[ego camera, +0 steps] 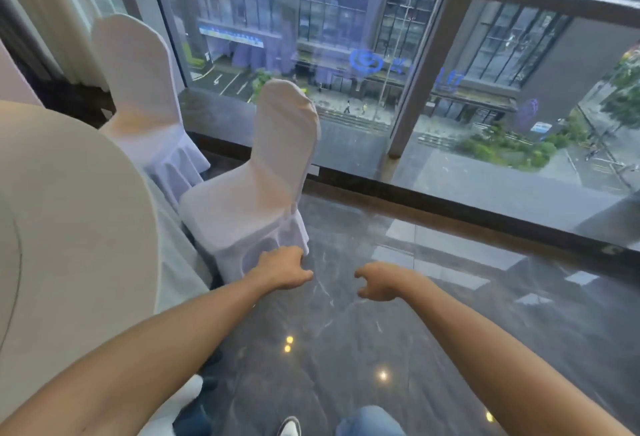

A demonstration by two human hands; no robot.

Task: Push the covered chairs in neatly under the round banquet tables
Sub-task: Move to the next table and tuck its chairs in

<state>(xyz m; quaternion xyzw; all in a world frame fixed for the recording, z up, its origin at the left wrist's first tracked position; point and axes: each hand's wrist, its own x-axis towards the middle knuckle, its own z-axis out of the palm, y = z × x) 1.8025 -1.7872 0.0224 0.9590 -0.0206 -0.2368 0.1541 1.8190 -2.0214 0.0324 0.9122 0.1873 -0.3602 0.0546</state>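
Banquet room, dark polished marble floor (433, 314), full-height window (381, 54) onto a street ahead.

Nearer covered chair (249, 193) sits seat-side toward the round table (69, 210), front edge about level with the tablecloth drop, back standing well clear on the window side. It looks skewed, not square to the rim. Farther covered chair (145, 96) is closer in against the cloth, seat partly hidden by the table.

Left hand (282, 267) is at the lower corner of the nearer chair's skirt, fingers curled; can't tell whether it's touching or pinching fabric or just beside it. Right hand (379, 281) hangs over bare floor, fingers loosely curled, holding nothing, well apart from the chair.

Step, my read: nearer chair not yet pushed in, hands on approach. Next move needs both hands on the backrest or seat sides, square it to the rim, then slide toward the table. Slick floor means it should glide; loose cover may bunch or slip if gripped by the cloth alone.

Count: 2 covered chairs, 1 round table, 2 hands.
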